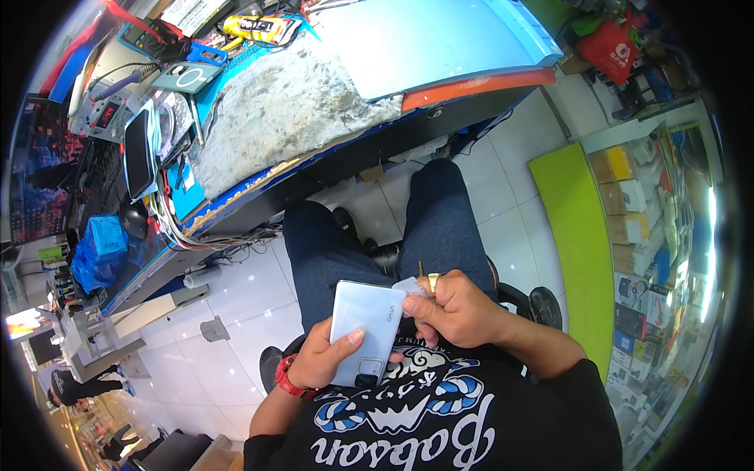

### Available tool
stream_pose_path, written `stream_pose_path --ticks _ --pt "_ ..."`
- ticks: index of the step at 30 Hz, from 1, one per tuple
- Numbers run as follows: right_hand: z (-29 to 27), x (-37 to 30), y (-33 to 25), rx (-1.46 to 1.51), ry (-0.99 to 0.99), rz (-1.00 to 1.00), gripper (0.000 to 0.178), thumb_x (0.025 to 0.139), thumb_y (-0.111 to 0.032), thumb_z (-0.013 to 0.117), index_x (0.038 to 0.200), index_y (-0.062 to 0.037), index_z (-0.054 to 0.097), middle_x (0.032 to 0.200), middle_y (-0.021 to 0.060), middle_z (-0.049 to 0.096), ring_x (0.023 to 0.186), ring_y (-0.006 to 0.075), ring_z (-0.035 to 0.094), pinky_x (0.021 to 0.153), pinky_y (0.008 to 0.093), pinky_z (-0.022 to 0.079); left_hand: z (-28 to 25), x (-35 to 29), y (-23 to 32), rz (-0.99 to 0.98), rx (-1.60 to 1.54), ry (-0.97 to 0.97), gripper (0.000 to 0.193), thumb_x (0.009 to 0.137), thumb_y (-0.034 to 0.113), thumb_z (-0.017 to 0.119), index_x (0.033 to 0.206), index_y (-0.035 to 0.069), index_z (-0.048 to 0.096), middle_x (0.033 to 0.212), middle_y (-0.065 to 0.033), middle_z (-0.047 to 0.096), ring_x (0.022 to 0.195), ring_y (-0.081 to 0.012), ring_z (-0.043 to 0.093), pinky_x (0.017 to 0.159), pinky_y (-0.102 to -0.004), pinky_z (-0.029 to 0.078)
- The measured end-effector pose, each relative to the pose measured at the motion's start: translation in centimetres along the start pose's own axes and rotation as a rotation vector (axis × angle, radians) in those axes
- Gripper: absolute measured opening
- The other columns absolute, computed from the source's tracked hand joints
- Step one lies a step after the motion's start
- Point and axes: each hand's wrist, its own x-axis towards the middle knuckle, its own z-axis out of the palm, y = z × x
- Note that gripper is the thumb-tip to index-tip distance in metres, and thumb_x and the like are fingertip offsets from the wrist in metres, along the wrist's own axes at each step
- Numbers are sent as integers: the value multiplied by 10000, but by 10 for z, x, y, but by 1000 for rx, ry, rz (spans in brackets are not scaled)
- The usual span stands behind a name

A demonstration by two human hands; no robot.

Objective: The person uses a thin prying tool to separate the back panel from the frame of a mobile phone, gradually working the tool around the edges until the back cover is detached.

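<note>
My left hand [336, 355] is wrapped round a pale silvery-blue smartphone [363, 320], held above my lap with its back up. The thumb lies across the back, just above the dark camera block at the end nearest me. At the phone's far right corner, my right hand [462, 312] pinches a thin, cloudy clear flat piece [413, 289] between thumb and fingers. That piece meets the phone's edge; whether it goes under the back cover I cannot tell. A gold ring is on the right hand, and a red watch [290, 377] on the left wrist.
Ahead stands a workbench with a worn grey mat [275, 110] and a light blue sheet [440, 47]. On its left lie a dark-screened phone [138, 153], a mouse [133, 218] and tools. A lime-green panel [572, 235] and glass display case [640, 275] flank me at right.
</note>
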Motion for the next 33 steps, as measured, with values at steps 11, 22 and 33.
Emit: stream_pose_path --ticks 11,22,33 --pt "10 -4 6 -50 -127 -22 316 1059 -177 566 806 0 635 537 30 599 459 119 583 476 295 463 -4 -2 1 29 88 27 539 1075 242 506 1488 -76 367 1356 -233 590 1110 -380 695 966 -445 572" --pt "20 -10 11 -75 -107 -28 351 1061 -204 573 799 13 662 556 42 612 497 118 609 507 286 487 -3 -2 5 52 141 49 505 1068 225 531 1457 -75 416 1337 -215 611 1102 -322 702 960 -416 569" --pt "5 -8 -17 -50 34 -42 162 983 -98 698 893 33 669 735 78 698 584 100 673 521 242 526 -3 -3 20 -49 254 -48 459 1056 127 548 1445 -87 432 1303 -208 642 1159 -286 681 995 -396 546"
